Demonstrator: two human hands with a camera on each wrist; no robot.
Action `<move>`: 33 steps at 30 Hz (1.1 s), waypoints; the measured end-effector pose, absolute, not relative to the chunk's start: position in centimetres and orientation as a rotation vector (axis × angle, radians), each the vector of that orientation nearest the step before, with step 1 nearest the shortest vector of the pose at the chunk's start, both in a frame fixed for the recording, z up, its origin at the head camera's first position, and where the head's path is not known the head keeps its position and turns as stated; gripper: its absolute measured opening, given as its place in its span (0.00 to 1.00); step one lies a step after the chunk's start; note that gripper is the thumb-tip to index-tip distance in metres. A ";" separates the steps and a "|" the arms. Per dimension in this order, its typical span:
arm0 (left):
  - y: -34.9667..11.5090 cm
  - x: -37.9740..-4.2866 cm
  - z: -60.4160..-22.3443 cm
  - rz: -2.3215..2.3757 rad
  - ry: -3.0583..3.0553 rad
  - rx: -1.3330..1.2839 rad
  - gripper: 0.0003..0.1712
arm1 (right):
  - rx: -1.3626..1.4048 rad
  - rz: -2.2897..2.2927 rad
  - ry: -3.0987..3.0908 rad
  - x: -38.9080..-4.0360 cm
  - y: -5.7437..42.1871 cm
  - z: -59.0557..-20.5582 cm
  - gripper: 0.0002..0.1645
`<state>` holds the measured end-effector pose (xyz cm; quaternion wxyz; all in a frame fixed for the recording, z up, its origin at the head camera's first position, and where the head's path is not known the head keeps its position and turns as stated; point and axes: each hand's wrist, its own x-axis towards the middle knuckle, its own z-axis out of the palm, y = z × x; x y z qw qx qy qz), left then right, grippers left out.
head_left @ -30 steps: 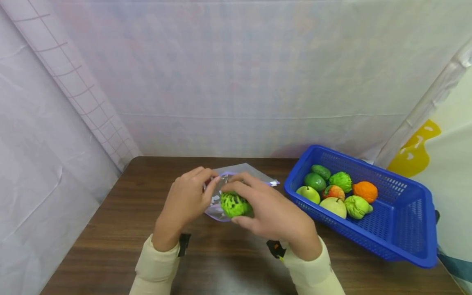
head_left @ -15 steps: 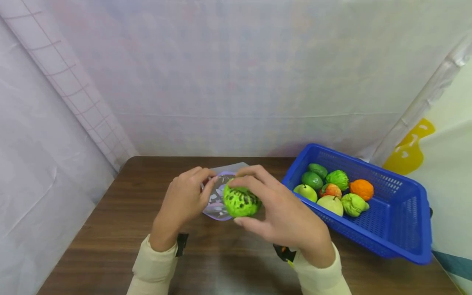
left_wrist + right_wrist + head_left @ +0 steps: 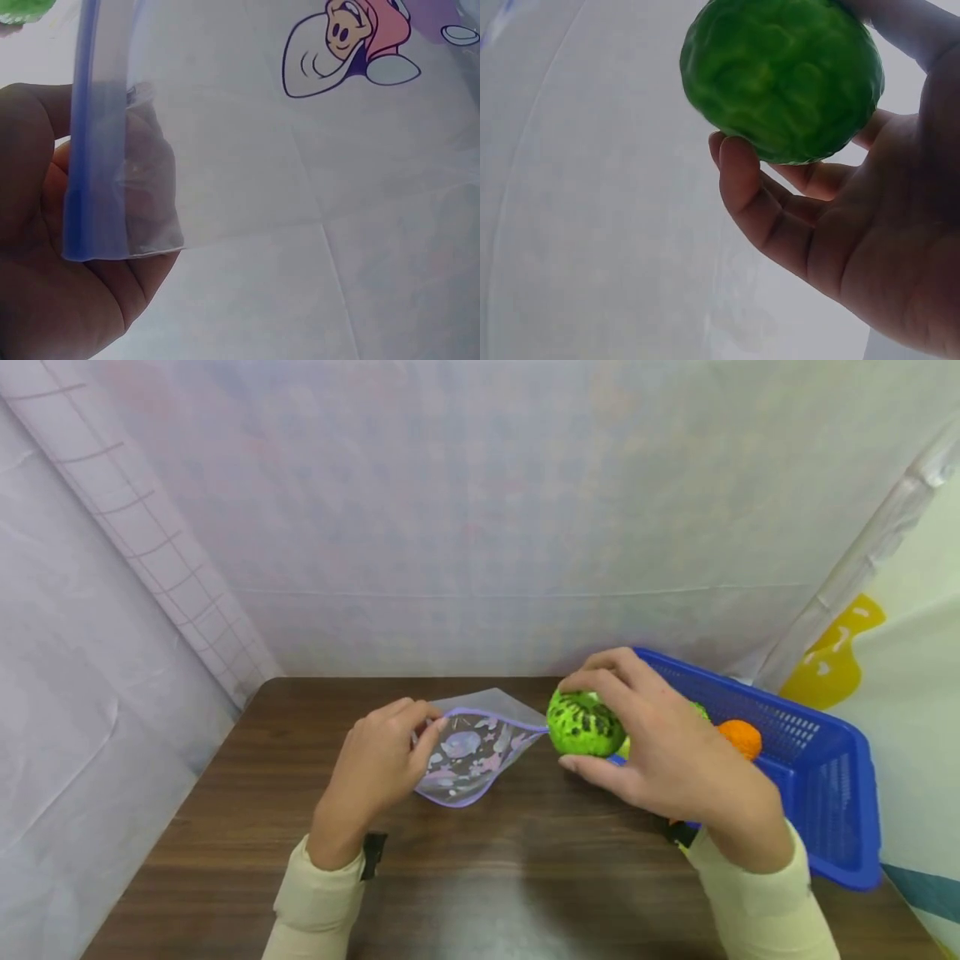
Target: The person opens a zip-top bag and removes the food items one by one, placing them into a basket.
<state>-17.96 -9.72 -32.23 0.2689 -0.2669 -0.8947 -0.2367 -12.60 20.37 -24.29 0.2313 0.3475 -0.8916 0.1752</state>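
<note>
A clear zip bag [image 3: 487, 756] with purple edging and printed figures hangs over the table, its mouth apart. My left hand [image 3: 378, 760] pinches the bag's left edge between thumb and fingers; the left wrist view shows the blue-purple zip strip [image 3: 97, 165] at that hand. To the right of the bag, my right hand [image 3: 667, 739] grips a green bumpy sugar apple [image 3: 583, 727] with dark speckles, in front of the basket's left end. In the right wrist view the sugar apple [image 3: 784, 82] sits between curled fingers and thumb.
A blue plastic basket [image 3: 840, 810] stands at the table's right, partly hidden by my right hand. An orange [image 3: 741, 739] shows in it. The brown wooden table [image 3: 480, 877] meets a white cloth wall [image 3: 480, 527] at the back.
My right hand has carried the sugar apple from over the bag rightward to the basket's left end, leaving more of the bag in sight. My left hand has stayed in place on the bag.
</note>
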 end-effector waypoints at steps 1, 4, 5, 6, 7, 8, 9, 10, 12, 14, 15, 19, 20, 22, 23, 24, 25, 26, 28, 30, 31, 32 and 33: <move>-9.7 -17.9 -32.2 -0.642 -2.415 -0.716 0.06 | 0.943 0.455 -2.453 -12.7 21.0 -24.0 0.39; -9.7 -17.9 -32.2 -0.648 -2.421 -0.710 0.06 | 0.901 0.388 -2.482 -12.9 22.8 -23.6 0.40; -9.6 -17.9 -32.2 -0.649 -2.423 -0.712 0.06 | 0.888 0.365 -2.497 -13.0 23.4 -23.6 0.41; -9.6 -17.9 -32.2 -0.648 -2.424 -0.714 0.06 | 0.868 0.346 -2.520 -13.1 24.0 -23.6 0.40; -9.6 -17.9 -32.1 -0.647 -2.423 -0.716 0.06 | 0.846 0.328 -2.549 -13.3 24.6 -23.7 0.40; -9.6 -18.0 -32.1 -0.644 -2.421 -0.718 0.06 | 0.817 0.313 -2.587 -13.4 25.1 -23.9 0.39; -9.6 -18.0 -32.1 -0.642 -2.419 -0.720 0.06 | 0.787 0.298 -2.627 -13.6 25.7 -24.0 0.39; -9.6 -18.1 -32.0 -0.643 -2.416 -0.723 0.06 | 0.755 0.288 -2.672 -13.8 26.3 -24.1 0.39; -9.6 -18.1 -32.0 -0.643 -2.413 -0.725 0.06 | 0.680 0.251 -2.768 -14.3 27.4 -24.5 0.38; -9.5 -18.2 -32.1 -0.644 -2.415 -0.729 0.06 | 0.627 0.199 -2.853 -14.7 28.7 -25.0 0.38; -9.5 -18.2 -32.1 -0.645 -2.418 -0.731 0.06 | 0.611 0.168 -2.887 -15.0 29.3 -25.3 0.39; -9.5 -18.1 -32.3 -0.647 -2.424 -0.732 0.06 | 0.557 0.035 -3.006 -16.3 31.7 -26.6 0.40; -9.5 -18.2 -32.3 -0.647 -2.424 -0.729 0.06 | 0.544 0.011 -3.034 -16.6 32.3 -26.8 0.41; -9.5 -18.1 -32.2 -0.653 -2.426 -0.725 0.06 | 0.502 -0.024 -3.095 -17.1 33.5 -27.2 0.43; -9.5 -18.1 -32.2 -0.656 -2.428 -0.725 0.06 | 0.486 -0.040 -3.124 -17.3 34.0 -27.3 0.44; -9.6 -18.1 -32.2 -0.658 -2.431 -0.723 0.06 | 0.469 -0.048 -3.151 -17.5 34.5 -27.5 0.46; -9.6 -18.1 -32.2 -0.659 -2.434 -0.721 0.06 | 0.459 -0.055 -3.175 -17.5 34.9 -27.6 0.47; -9.6 -18.1 -32.2 -0.660 -2.438 -0.721 0.06 | 0.449 -0.065 -3.200 -17.6 35.2 -27.8 0.48; -9.6 -18.1 -32.2 -0.658 -2.441 -0.718 0.06 | 0.434 -0.074 -3.250 -17.6 35.8 -28.2 0.49; -9.5 -18.0 -32.1 -0.656 -2.443 -0.713 0.06 | 0.433 -0.075 -3.294 -17.7 36.2 -28.7 0.48; -9.5 -18.0 -32.1 -0.654 -2.443 -0.712 0.06 | 0.444 -0.072 -3.313 -17.7 36.4 -29.0 0.47; -9.5 -18.0 -32.1 -0.653 -2.443 -0.711 0.05 | 0.449 -0.066 -3.335 -17.7 36.6 -29.3 0.46; -9.5 -18.0 -32.1 -0.652 -2.444 -0.710 0.05 | 0.458 -0.059 -3.354 -17.7 36.8 -29.6 0.45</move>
